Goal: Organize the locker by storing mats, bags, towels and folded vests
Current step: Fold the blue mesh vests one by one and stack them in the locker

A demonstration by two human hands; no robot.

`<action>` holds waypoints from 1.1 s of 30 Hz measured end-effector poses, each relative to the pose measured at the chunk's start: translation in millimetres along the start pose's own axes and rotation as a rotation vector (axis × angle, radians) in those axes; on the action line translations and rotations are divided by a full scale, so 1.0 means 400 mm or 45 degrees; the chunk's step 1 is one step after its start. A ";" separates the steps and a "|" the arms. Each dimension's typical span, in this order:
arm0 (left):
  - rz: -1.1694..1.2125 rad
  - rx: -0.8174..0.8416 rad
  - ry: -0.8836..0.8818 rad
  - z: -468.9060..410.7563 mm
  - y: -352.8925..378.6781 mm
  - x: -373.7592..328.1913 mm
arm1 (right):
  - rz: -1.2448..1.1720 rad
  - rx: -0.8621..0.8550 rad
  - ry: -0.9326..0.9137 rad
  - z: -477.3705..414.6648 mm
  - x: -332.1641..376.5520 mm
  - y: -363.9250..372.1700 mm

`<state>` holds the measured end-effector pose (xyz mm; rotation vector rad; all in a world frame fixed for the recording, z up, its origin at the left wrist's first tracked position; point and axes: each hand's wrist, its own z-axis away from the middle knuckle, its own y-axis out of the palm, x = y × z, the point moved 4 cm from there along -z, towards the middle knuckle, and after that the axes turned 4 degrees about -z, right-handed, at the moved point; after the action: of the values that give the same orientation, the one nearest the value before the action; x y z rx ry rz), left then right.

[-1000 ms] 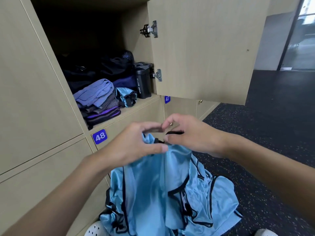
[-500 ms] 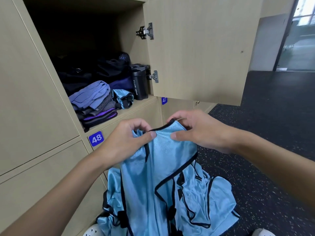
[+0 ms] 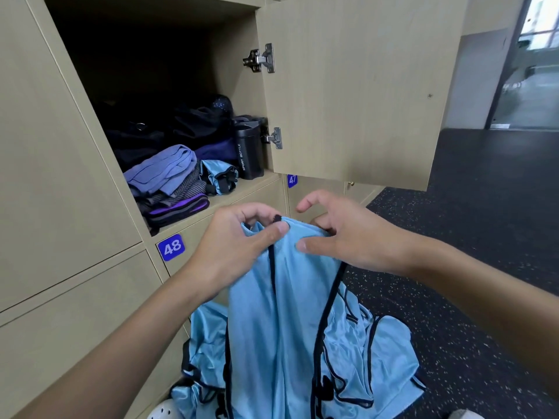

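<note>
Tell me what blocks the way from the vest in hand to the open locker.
Nothing visible does. The door is swung open and the space between the vest and the opening is free. On the shelf, a clothes stack, a folded vest and a bottle fill the front, leaving a bare strip at the edge.

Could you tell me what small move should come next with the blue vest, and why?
Probably fold the blue vest in half: the left hand pinches its top edge, the right hand holds beside it, yet it hangs unfolded, while a folded vest already lies in the open locker.
</note>
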<state>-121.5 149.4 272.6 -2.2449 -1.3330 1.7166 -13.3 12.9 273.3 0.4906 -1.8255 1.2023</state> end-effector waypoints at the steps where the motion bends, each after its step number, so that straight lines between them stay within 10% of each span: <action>1: -0.010 -0.055 -0.016 -0.004 -0.010 0.005 | 0.069 -0.015 -0.008 0.002 -0.002 -0.007; 23: -0.205 -0.323 0.033 -0.010 -0.039 -0.015 | -0.123 -0.253 -0.162 0.011 0.025 -0.025; 33: -0.352 -0.043 0.077 0.032 0.013 -0.054 | -0.601 -0.001 0.051 0.016 0.041 0.008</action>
<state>-129.3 127.0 281.9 -1.9957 -1.5813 1.5325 -27.4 10.8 284.1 0.8365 -1.5577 0.8787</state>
